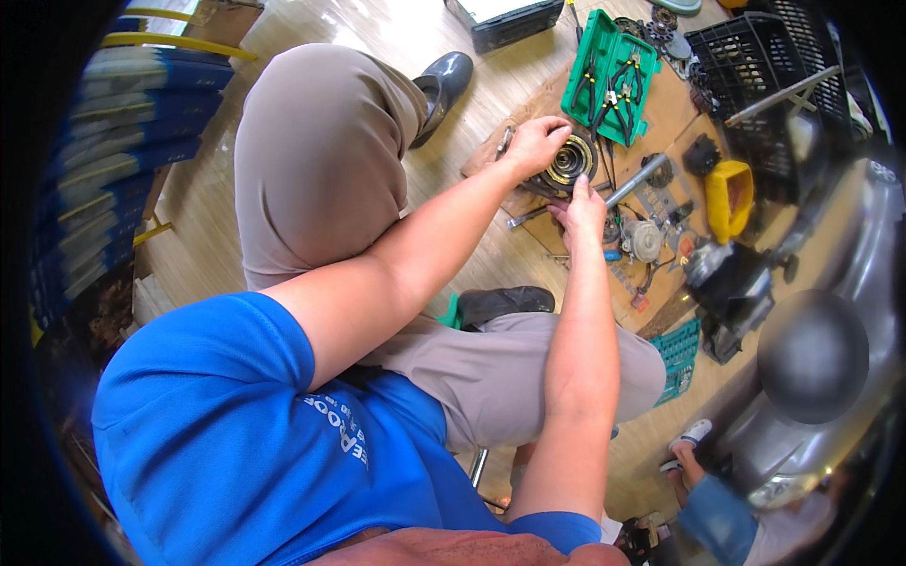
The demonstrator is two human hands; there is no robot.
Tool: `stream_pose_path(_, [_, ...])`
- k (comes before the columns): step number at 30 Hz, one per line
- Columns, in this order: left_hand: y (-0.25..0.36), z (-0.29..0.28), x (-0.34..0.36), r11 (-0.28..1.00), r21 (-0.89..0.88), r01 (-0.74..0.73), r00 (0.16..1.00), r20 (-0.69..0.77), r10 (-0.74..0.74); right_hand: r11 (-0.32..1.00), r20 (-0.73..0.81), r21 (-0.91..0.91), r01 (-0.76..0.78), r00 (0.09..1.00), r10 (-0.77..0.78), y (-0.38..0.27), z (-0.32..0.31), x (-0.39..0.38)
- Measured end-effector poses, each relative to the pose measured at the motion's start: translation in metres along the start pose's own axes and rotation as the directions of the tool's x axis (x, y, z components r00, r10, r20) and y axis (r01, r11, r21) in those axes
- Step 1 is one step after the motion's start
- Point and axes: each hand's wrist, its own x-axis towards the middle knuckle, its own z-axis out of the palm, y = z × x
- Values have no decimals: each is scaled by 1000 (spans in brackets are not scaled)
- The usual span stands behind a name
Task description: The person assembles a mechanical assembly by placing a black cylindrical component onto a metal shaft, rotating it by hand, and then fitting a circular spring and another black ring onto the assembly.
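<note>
A dark round pulley-like part [572, 160] with concentric metal rings sits between my two hands, its ringed face turned up. My right hand [581, 213] grips its lower right edge, thumb on the rim and fingers bent underneath. At its upper left, my left hand [540, 144] is closed, the fingertips pinched together over the rim. Whatever is between those fingertips is too small to make out. Just right of my right hand a grey metal tube [638, 181] lies at a slant. A chrome-coloured tool end [525, 219] shows below the part.
Cardboard [547, 104] covers the floor under scattered metal parts. Beyond my hands lies an open green case [582, 71] with several pliers. A yellow part [729, 200], black crates [746, 57] and a grey car body [830, 311] are to the right. Another person [722, 514] is at lower right.
</note>
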Motion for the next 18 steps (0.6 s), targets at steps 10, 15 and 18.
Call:
stream_pose_path(10, [-5, 1, -6, 1000, 20, 11, 997, -82, -10, 906, 44, -325, 271, 961, -272, 8, -28, -4])
stream_pose_path(15, [10, -14, -13, 994, 78, 72, 996, -53, -68, 581, 48, -708, 402, 848, -527, -16, -9, -30])
stream_pose_path(18, [19, -12, -12, 994, 107, 37, 998, -57, -31, 535, 100, -712, 454, 821, -562, -25, -8, -19])
